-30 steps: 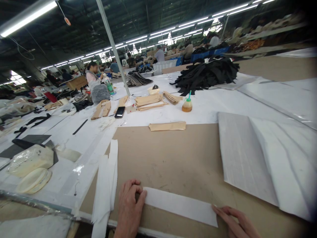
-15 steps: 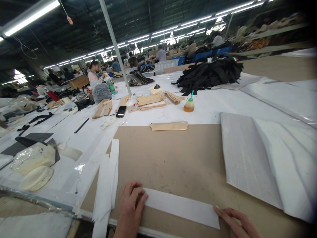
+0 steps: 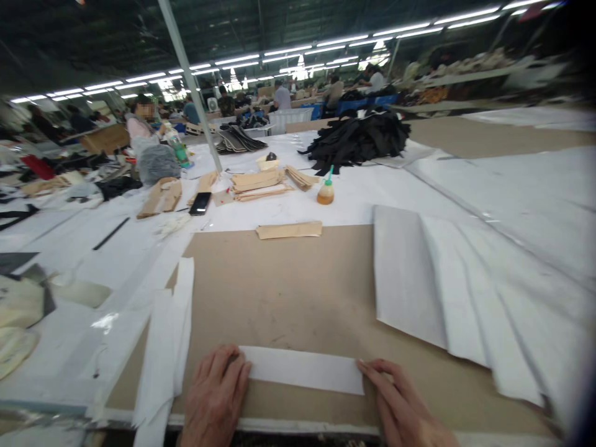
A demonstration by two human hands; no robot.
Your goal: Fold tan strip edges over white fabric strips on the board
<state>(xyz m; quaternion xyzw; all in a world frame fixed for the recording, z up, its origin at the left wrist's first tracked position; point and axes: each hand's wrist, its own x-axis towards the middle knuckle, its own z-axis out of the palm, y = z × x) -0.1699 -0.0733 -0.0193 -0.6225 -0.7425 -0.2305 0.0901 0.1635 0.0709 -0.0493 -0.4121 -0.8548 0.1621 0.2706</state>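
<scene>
A white strip (image 3: 305,370) lies near the close edge of a brown board (image 3: 284,285), stretched crosswise between the person's two hands and tilting slightly down toward the right. The left hand (image 3: 216,388) sits back-up over the strip's left end, its fingers bent and drawn close to one another, with the fingertips and thumb meeting that end; whether they pinch the material or only press it to the board cannot be told, since the hand covers the contact. The right hand (image 3: 398,394) comes in from the other side with its thumb and forefinger brought together on the far right corner, clamping just that tip, while its remaining fingers curl below, off the strip. Between the hands the strip's middle is uncovered and looks flat. Beside the left hand, a bundle of long white pieces (image 3: 161,354) overlaps the board's left edge, some ends reaching past the near edge of the table. To the right, well apart from the right hand, large white sheets (image 3: 410,279) lie fanned and partly overlapping. At the board's far edge rests a narrow beige strip (image 3: 288,230), and beyond it stands a squeeze bottle (image 3: 326,194) with a green top and amber liquid.
</scene>
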